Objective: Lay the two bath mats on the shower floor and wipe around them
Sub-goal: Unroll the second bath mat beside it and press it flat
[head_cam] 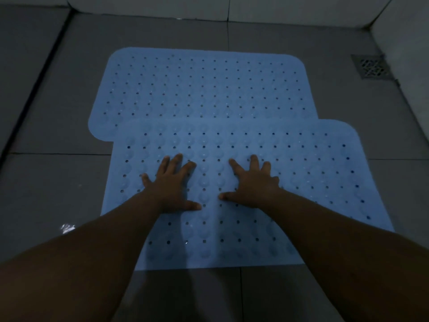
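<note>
Grey tile covers the shower floor (58,108), crossed by thin grout lines, with a dark seam running diagonally down the far left side. A small bright wet glint (67,228) shows on the tile just left of the left forearm.

Moving right, two light blue bath mats lie flat on the floor, both dotted with rows of small holes and raised bumps. The far mat (202,84) sits toward the back wall, its rounded left corner reaching further left than the mat in front of it. The near mat (301,177) lies closer to the person and is shifted to the right; its far edge overlaps the near edge of the far mat, so the two are touching along that strip.

The left hand (171,184) rests palm down on the near mat, left of its middle, with fingers straight and spread and the thumb pointing inward. It grasps nothing. Just beside it, with a narrow gap between the two thumbs, the right hand (253,180) lies flat on the same mat in the same way, fingers spread and released, holding nothing. Both bare forearms stretch in from the bottom corners.

Further right, a square metal drain grate (371,66) is set into the floor near the right wall (406,43), well apart from both mats. Pale wall tiles run along the back and the right side.
</note>
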